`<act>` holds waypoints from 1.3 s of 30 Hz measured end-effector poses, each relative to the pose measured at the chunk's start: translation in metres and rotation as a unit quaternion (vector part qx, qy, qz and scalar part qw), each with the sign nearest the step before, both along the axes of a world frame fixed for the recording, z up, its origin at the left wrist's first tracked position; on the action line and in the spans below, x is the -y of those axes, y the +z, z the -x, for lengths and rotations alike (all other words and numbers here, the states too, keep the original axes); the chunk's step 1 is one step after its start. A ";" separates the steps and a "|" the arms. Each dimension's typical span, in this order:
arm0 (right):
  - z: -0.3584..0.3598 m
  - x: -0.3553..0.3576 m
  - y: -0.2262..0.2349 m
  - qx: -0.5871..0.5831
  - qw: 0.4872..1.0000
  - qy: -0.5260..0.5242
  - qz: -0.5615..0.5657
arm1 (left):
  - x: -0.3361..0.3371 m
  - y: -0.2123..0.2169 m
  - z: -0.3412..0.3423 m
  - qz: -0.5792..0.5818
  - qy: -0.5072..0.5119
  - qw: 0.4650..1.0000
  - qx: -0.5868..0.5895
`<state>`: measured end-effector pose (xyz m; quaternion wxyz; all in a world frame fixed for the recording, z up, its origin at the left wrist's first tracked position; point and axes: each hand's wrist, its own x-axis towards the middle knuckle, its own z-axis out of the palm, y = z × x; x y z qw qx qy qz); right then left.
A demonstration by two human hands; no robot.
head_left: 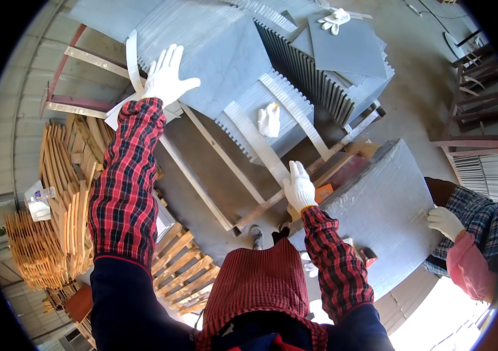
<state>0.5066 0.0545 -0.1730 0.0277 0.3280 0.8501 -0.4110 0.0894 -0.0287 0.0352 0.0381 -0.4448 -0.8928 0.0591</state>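
The big grey slab (386,213) leans at the right, a wide flat sheet wrapped in clear film, its top edge up near a wooden pallet frame (295,193). To shift it well, I'd judge it wants keeping close to upright with both carriers moving together, palms flat and fingers clear of the lower edge, since a sheet this broad would be heavy and quick to tip.

Left of it, the pallet carries upright packs of grey tiles (272,114) bound with pale straps, a loose glove lying on one pack. A second tile stack (342,58) stands behind, with another pair of gloves on top. Wooden slats (64,199) are heaped along the left side, on the floor.

The right hand (299,187), gloved white, rests on the slab's upper left corner, fingers fairly straight and closed together, pressing rather than gripping. The left hand (167,76) is raised well away from the slab, fingers spread wide, palm against the top corner of the nearest tile pack, holding nothing.

A co-worker's gloved hand (445,222) touches the slab's right edge, so the slab lies between that hand and the person's right one.
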 end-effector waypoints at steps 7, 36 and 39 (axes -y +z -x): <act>0.076 -0.046 -0.068 0.007 0.970 0.138 -0.202 | -0.014 -0.051 0.056 -0.056 -0.027 0.998 -0.030; 0.092 -0.086 -0.103 0.016 0.919 0.275 -0.282 | -0.017 -0.052 0.058 -0.073 -0.063 0.994 -0.042; 0.085 -0.087 -0.108 -0.008 0.920 0.279 -0.274 | -0.016 -0.054 0.057 -0.078 -0.067 0.994 -0.045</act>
